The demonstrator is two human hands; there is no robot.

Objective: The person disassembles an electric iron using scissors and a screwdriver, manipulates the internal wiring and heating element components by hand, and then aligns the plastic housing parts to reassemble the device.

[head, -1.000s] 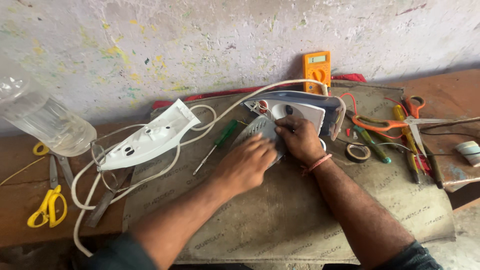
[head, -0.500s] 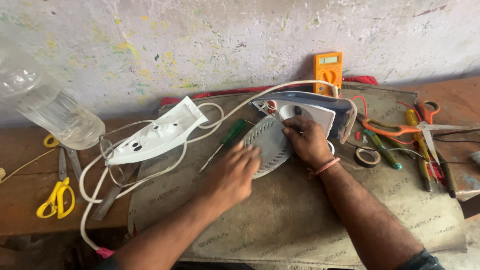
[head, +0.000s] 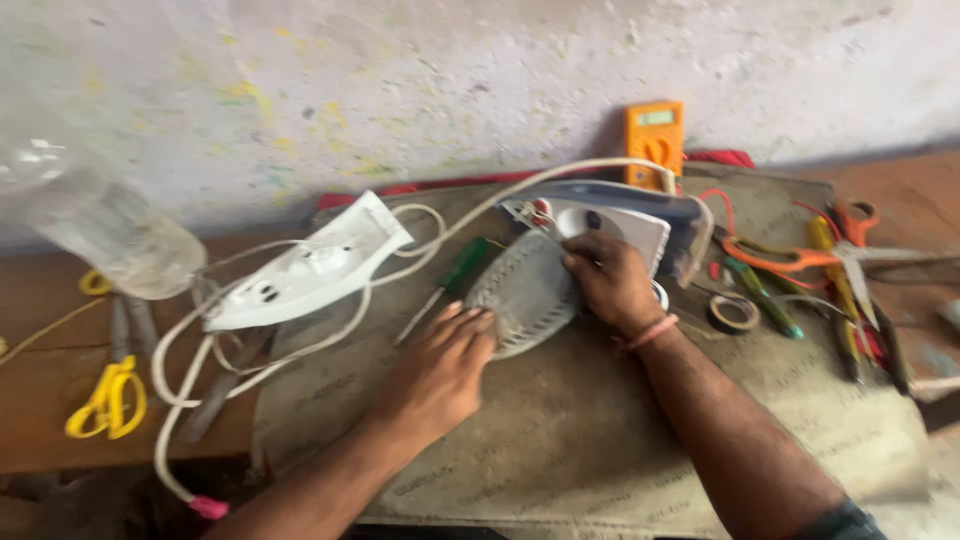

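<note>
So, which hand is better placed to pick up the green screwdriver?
Left. The left hand lies just below the green screwdriver, while the right hand rests on the iron.

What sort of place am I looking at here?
Probably a small appliance repair bench: an opened clothes iron under both hands, a multimeter against the wall, and a screwdriver and scissors lying around it.

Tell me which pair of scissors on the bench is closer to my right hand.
The orange-handled scissors, lying just past your right hand among the tools. The yellow-handled scissors sit at the bench's far left end.
</note>
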